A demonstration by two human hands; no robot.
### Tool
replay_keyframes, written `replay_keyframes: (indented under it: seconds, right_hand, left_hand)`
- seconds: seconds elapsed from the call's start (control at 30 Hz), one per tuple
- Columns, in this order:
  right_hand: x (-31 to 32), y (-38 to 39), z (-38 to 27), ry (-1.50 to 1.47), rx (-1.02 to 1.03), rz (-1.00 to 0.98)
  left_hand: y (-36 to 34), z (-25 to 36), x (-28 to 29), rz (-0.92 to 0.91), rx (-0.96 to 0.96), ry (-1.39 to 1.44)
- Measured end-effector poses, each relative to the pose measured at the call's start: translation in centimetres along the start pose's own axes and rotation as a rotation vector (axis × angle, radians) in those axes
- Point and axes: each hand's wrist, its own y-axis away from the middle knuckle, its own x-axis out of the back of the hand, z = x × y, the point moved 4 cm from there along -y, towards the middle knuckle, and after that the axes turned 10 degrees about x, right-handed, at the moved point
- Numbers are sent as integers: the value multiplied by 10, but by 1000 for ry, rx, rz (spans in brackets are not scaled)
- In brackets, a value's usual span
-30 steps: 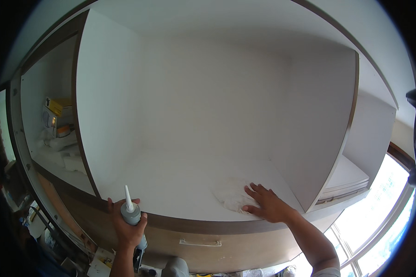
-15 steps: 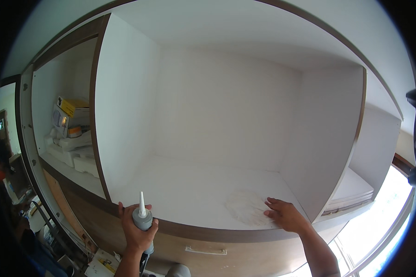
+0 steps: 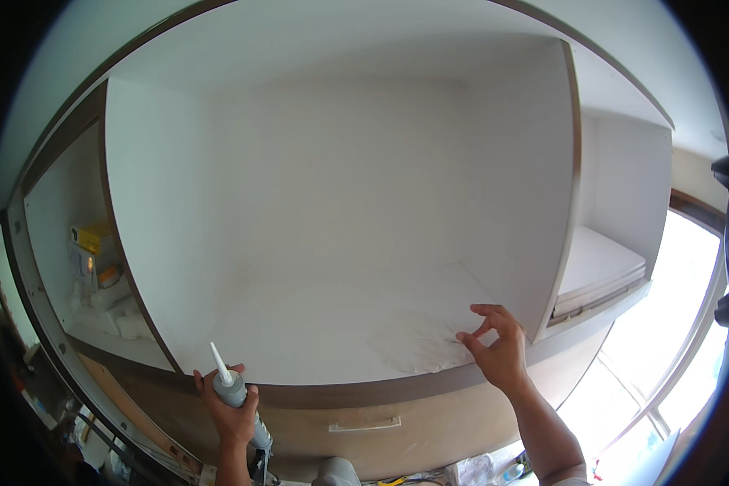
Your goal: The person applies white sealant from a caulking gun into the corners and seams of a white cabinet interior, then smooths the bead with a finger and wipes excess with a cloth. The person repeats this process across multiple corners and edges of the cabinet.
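Left hand (image 3: pixel 233 417) wraps a grey tube (image 3: pixel 231 392), white nozzle (image 3: pixel 219 362) upward; my right hand (image 3: pixel 500 350), half-curled, is near a smudge (image 3: pixel 419 342) on the white shelf (image 3: pixel 300 348); its hold, I cannot tell.

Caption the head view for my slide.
Left hand holding a nozzled cartridge, right hand near a smudge on a white shelf.

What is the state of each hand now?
Left hand: closed around a grey cartridge with white nozzle.
Right hand: fingers bent; whether it pinches anything cannot be told.
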Motion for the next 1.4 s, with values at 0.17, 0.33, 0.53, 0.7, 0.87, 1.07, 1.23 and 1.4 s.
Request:
replay_keyframes:
  seconds: [0.17, 0.33, 0.53, 0.7, 0.87, 1.07, 1.23, 1.4]
  right_hand:
    - [19, 89, -8, -613, -282, -55]
    - [-4, 204, -30, -889, -542, -516]
    - [-44, 251, -88, -1212, -591, -770]
    - [-58, 214, -122, -1705, -563, -412]
    - [-57, 192, -137, -1769, -578, -308]
    - [-61, 196, -143, -1874, -461, -120]
    - [-67, 195, -139, -1939, -656, -75]
    - [-55, 180, -140, -1955, -558, 105]
  left_hand:
    - [1, -2, -2, -21, 257, 294]
    - [0, 42, 8, 121, 291, 599]
    - [-1, 141, -16, -269, 150, 1176]
    - [9, 209, -58, -485, 173, 1695]
    - [16, 236, -79, -696, 226, 1890]
    - [19, 227, -85, -819, 260, 1832]
    - [27, 220, -93, -843, 434, 1672]
    - [25, 216, -105, -696, 548, 1579]
